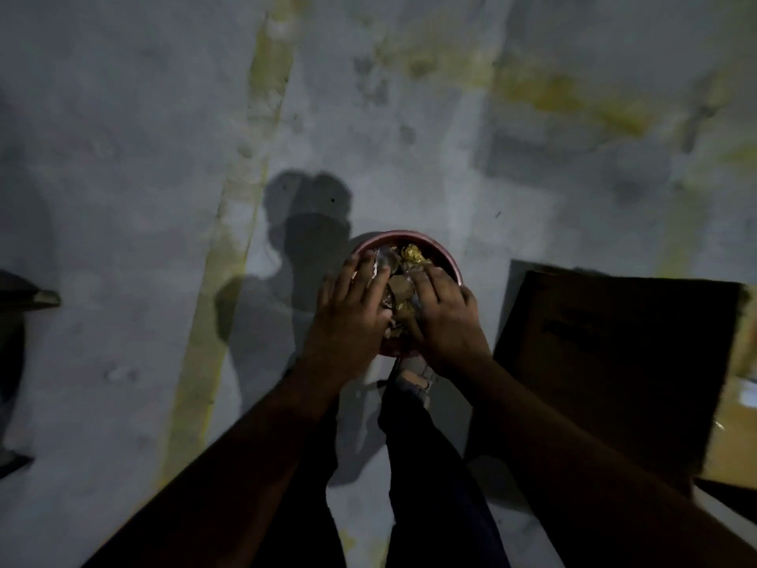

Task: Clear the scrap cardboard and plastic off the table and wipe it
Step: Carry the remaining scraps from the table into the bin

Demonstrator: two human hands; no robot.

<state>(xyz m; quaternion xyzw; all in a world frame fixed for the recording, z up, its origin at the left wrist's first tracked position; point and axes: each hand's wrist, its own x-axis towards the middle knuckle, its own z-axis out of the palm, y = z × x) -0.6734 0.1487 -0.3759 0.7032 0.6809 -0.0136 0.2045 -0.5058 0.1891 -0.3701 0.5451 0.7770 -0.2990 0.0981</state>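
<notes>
A round red bin (426, 243) stands on the grey concrete floor below me. It is filled with crumpled scraps: yellowish pieces (413, 254), brown cardboard bits (400, 286) and shiny plastic (385, 260). My left hand (352, 305) lies flat over the left side of the bin, its straight fingers pressing on the scraps. My right hand (444, 317) lies over the right side, fingers stretched onto the pile. Both palms hide much of the bin's near half.
A dark open cardboard box (614, 362) stands on the floor to the right, close to my right forearm. My legs and a sandalled foot (413, 375) are just under the bin. Yellow painted lines (229, 248) cross the floor. A dark object (24, 301) sits at the left edge.
</notes>
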